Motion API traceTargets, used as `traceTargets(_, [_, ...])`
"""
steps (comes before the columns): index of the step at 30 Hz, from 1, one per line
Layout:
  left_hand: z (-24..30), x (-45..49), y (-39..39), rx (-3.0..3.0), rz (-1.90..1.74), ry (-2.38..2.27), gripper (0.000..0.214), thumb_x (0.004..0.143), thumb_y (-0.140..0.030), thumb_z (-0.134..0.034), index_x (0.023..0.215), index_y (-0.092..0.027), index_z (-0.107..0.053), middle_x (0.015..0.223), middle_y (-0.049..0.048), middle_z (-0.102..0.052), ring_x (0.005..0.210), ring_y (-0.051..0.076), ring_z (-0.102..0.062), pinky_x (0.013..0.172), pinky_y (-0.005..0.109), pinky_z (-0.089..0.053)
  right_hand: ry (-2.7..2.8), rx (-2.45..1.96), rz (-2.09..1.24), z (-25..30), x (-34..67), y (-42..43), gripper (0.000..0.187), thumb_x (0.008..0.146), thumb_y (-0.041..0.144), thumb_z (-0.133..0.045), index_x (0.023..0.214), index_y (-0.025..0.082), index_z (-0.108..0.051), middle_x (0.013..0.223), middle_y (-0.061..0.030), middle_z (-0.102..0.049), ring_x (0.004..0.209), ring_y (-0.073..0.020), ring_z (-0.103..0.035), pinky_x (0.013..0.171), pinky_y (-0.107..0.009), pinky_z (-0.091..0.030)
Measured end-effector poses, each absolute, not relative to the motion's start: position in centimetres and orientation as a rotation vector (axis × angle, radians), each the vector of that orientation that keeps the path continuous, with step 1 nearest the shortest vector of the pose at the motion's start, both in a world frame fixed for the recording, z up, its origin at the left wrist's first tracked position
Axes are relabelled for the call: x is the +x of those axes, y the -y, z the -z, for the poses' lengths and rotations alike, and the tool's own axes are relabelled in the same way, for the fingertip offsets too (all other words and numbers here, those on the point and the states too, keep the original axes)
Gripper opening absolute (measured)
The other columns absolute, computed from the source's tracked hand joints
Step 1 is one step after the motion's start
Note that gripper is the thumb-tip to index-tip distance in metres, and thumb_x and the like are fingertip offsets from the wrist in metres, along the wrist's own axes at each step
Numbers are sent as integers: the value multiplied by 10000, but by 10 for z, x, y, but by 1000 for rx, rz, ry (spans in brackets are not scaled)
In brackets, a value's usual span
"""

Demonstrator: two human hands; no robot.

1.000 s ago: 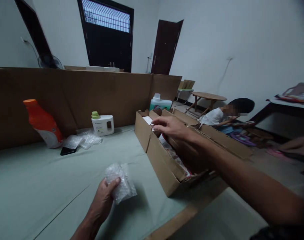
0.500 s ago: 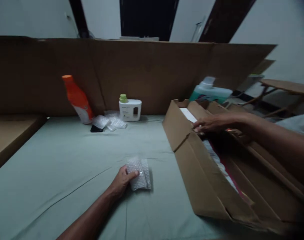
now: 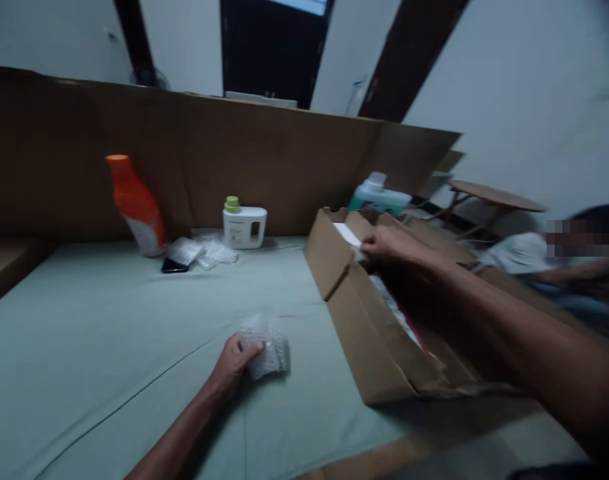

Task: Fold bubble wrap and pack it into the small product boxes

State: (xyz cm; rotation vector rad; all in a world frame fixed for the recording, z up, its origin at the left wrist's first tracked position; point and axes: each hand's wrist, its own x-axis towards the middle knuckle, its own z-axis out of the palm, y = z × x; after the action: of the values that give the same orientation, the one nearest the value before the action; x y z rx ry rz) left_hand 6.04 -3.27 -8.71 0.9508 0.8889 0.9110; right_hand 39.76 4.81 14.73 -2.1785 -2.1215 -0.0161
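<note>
Your left hand (image 3: 231,363) grips a folded pad of dimpled, translucent bubble wrap (image 3: 268,357) over the tabletop (image 3: 119,340); creased pale-green cloth (image 3: 309,360) stretches between it and the long, open-topped cardboard box (image 3: 361,347) near the right edge. Your right hand (image 3: 384,245) curls at the box's top, its grip unclear.

Bubble-wrap packet (image 3: 271,355): clear, flat, roughly rectangular, layers folded over one another; contents, if any, not legible through the film. Held at its left side by the left hand (image 3: 233,363), thumb on the upper face, just over or on the green cloth — contact unclear.

Cardboard box (image 3: 351,337): brown, long, open-topped, internally divided, a notched seam partway along its left wall. Right hand (image 3: 381,243) at its opening; grip obscured.

White flat-topped item (image 3: 346,233): in the far left compartment, beside the right fingertips — touching or apart, cannot tell.
</note>
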Motion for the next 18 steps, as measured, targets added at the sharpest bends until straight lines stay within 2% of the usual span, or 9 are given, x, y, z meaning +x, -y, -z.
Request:
traceTargets(3, [65, 51, 36, 1102, -946, -914, 640, 650, -571, -828, 1098, -137, -686, 1095, 127, -717, 963, 275, -675, 839, 362, -544, 1915, -2169, 317, -193, 385, -13, 220, 835, 204, -526, 720, 160, -709, 666, -56, -648, 681, -206, -614, 626, -305, -428])
traceTargets(5, [36, 48, 41, 1383, -1084, -932, 619, 726, -499, -803, 1246, -195, -659, 1486, 150, -525, 1266, 336, -581, 1017, 429, -503, 1906, -2027, 360, -210, 359, 16, 236, 871, 238, -509, 807, 159, -723, 758, -55, -681, 741, -195, -619, 665, -297, -422])
traceTargets(7, [1, 53, 48, 1715, -1231, -853, 464, 758, -427, -798, 1172, -233, -719, 1674, 87, -248, 1456, 381, -391, 1148, 481, -399, 2063, -1752, 149, -212, 326, 41, 225, 882, 241, -523, 809, 159, -719, 764, -36, -690, 717, -164, -612, 658, -274, -421])
traceTargets(8, [-15, 58, 51, 1853, -1253, -775, 377, 767, -402, -796, 1103, -237, -753, 1688, 65, -212, 1480, 388, -350, 1166, 482, -382, 2189, -1584, -40, -209, 312, 50, 218, 891, 240, -530, 819, 158, -719, 761, -29, -695, 709, -150, -613, 658, -263, -428])
traceTargets(9, [-28, 63, 53, 1956, -1237, -690, 300, 783, -389, -783, 1041, -235, -777, 1668, 71, -269, 1467, 382, -375, 1156, 468, -402, 2309, -1413, -265, -205, 302, 55, 209, 902, 242, -536, 860, 157, -722, 777, -26, -705, 720, -142, -623, 669, -255, -442])
traceTargets(12, [-39, 74, 49, 2006, -1090, -613, 266, 875, -413, -673, 1026, -229, -792, 1374, 130, -628, 1242, 314, -618, 1030, 399, -531, 2344, -1167, -687, -196, 315, 45, 244, 940, 285, -540, 1095, 169, -690, 911, -43, -739, 795, -137, -668, 722, -251, -494])
traceTargets(14, [-24, 71, 42, 1890, -1027, -750, 368, 892, -465, -632, 1139, -223, -759, 1251, 124, -701, 1164, 308, -666, 1004, 405, -550, 2137, -1405, -522, -194, 357, 22, 257, 948, 275, -524, 1137, 169, -662, 951, -56, -737, 798, -141, -681, 720, -254, -509])
traceTargets(16, [0, 63, 36, 1749, -983, -943, 576, 862, -526, -651, 1360, -239, -629, 1345, 118, -660, 1239, 342, -626, 1041, 444, -528, 1994, -1928, -221, -190, 410, -5, 156, 894, 171, -559, 964, 156, -698, 861, -50, -726, 773, -147, -670, 707, -245, -496])
traceTargets(18, [25, 55, 35, 1645, -955, -1093, 812, 825, -576, -669, 1533, -271, -415, 1496, 112, -546, 1339, 375, -545, 1094, 486, -483, 1953, -2151, -178, -181, 454, -27, 97, 773, 63, -637, 759, 138, -697, 678, -40, -683, 667, -161, -642, 650, -257, -474])
